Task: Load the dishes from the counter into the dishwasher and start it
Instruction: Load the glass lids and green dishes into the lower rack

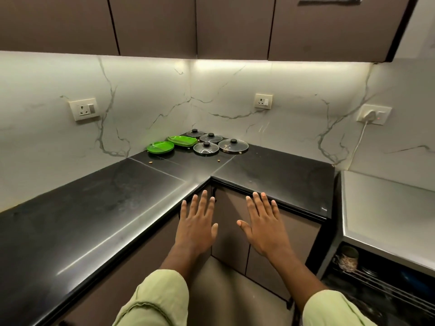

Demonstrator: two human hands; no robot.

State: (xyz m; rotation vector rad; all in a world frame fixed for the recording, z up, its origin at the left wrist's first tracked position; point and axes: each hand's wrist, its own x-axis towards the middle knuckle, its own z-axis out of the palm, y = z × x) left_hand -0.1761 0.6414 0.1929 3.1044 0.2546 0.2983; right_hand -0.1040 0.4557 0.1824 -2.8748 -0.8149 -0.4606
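While loading looks unstarted, the black counter holds every dish. Right of the counter, dimly, sits what may be the dishwasher rack. Left hand and right hand hover off the counter's inner corner, fingers spread flat, holding nothing. Four glass lids and green plates wait at the counter's back corner.

Both hands, left hand and right hand, held flat with fingers spread before the black counter; green plates and glass lids in its far corner.
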